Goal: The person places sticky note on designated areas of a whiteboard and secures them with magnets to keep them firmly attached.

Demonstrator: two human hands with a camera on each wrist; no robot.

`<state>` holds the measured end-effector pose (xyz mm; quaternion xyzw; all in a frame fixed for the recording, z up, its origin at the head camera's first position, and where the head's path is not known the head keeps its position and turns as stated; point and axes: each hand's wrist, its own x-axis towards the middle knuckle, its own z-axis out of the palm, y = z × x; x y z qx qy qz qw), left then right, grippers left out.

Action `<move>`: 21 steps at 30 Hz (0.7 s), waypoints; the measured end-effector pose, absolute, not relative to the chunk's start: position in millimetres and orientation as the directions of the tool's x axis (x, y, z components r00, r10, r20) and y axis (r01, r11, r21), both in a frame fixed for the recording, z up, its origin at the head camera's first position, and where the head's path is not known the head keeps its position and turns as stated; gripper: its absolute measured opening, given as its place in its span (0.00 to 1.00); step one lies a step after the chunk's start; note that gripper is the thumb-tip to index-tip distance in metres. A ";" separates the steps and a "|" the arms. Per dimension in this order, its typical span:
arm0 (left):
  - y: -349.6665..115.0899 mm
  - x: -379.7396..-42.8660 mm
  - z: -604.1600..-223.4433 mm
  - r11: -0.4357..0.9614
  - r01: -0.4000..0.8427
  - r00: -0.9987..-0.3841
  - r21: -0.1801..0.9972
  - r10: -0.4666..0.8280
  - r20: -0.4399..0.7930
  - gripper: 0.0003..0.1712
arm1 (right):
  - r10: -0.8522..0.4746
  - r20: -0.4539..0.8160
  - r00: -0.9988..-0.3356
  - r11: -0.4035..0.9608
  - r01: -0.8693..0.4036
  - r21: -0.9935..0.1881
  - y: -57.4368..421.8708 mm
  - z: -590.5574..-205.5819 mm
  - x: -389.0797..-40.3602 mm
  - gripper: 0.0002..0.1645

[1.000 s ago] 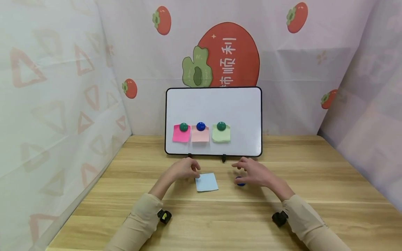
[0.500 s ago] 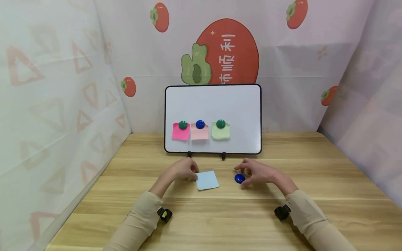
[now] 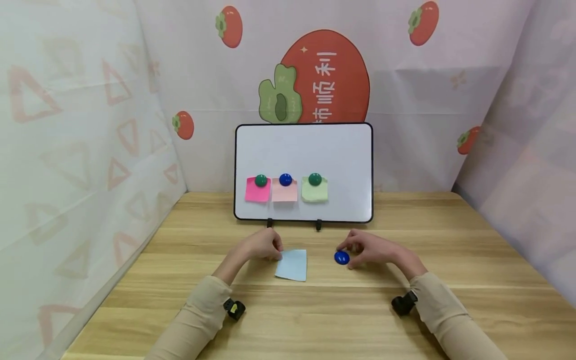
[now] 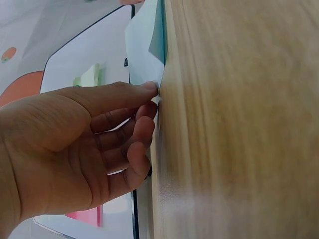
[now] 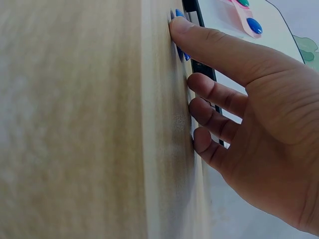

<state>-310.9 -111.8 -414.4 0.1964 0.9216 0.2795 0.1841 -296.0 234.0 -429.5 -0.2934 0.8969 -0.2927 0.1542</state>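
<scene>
A light blue sticky note (image 3: 291, 265) is pinched at its upper left corner by my left hand (image 3: 264, 244). In the left wrist view, thumb and forefinger meet at the edge of the note (image 4: 144, 47), which is bent and partly raised off the table. A round blue magnet (image 3: 342, 257) lies on the table to the right of the note. My right hand (image 3: 371, 248) has forefinger and thumb at opposite edges of this magnet. From the right wrist, the thumb covers most of the magnet (image 5: 180, 13), and the other fingers are curled near the tabletop.
Behind the hands stands a whiteboard (image 3: 348, 165) on small black feet. Along its lower half hang a hot pink note (image 3: 257, 192), a pale pink note (image 3: 284, 193) and a pale green note (image 3: 315, 193), each under a round magnet. The wooden table (image 3: 288, 325) stretches toward me.
My left hand has taken the sticky note's corner, and the note has turned and shifted slightly toward me. My right forefinger and thumb have closed in on the blue magnet.
</scene>
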 end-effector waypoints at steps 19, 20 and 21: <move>-110.2 -312.3 -411.6 0.690 0.332 -0.837 0.643 0.530 -0.137 0.04 | -0.680 -0.105 -0.725 0.618 -0.491 -0.615 232.4 -429.6 -295.8 0.18; -110.2 -312.6 -411.5 0.687 0.333 -0.838 0.646 0.529 -0.131 0.05 | -0.681 -0.104 -0.725 0.616 -0.490 -0.617 232.3 -429.5 -295.7 0.18; -110.3 -312.9 -411.7 0.685 0.333 -0.840 0.648 0.527 -0.126 0.05 | -0.685 -0.099 -0.722 0.611 -0.494 -0.619 232.3 -429.4 -295.6 0.19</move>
